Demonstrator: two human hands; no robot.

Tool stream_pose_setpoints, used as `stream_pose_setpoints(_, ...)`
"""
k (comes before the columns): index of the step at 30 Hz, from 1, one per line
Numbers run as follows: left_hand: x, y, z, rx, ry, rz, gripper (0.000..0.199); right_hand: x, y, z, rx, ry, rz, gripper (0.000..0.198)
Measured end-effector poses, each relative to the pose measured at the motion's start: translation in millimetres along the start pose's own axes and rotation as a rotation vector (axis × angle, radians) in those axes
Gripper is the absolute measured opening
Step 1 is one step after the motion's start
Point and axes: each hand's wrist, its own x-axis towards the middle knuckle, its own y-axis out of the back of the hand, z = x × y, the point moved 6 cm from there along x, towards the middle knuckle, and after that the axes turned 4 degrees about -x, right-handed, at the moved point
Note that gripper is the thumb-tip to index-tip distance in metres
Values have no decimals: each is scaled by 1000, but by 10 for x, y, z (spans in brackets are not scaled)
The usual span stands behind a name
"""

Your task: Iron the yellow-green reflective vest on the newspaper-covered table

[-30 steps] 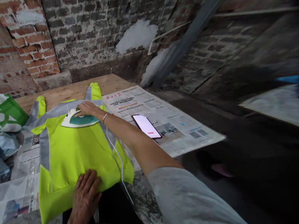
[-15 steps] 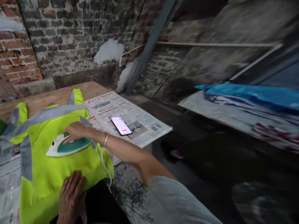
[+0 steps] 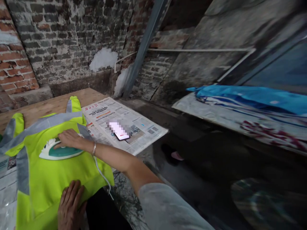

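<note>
Fingers [image 3: 62, 138] of right hand [image 3: 68, 140] wrap iron [image 3: 59, 152], nose pointing left. Left hand [image 3: 69, 206] lies flat, spread, on vest [image 3: 57, 172] hem nearer the body.

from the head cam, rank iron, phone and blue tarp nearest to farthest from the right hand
1. iron: under the right hand, on the vest.
2. phone: to its right, on the newspaper.
3. blue tarp: far right, off the table.

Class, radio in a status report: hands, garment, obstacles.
Right hand gripping iron; left hand flat on vest hem. Iron sits on vest. Cord trails off the vest's right edge; phone apart on newspaper.
</note>
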Motion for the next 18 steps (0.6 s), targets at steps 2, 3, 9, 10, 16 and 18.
stream_pose_setpoints(2,-5,-14,-19,-12,5,1,36,303,21,108,1,-47,32,59)
stream_pose_setpoints(3,-10,-24,-28,-17,9,1,38,447,30,158,3,-70,45,58)
stream_pose_setpoints(9,-10,-47,-35,10,33,-2,40,925,67,293,37,-165,110,52)
stream_pose_setpoints(10,2,-35,-30,12,29,-4,40,911,76,284,47,-169,105,53)
stream_pose_setpoints(16,75,62,-97,-50,-23,-35,54,227,235,8,125,-132,44,55)
stream_pose_setpoints(18,97,44,-171,-110,-37,-75,60,-60,306,-146,94,-148,40,49)
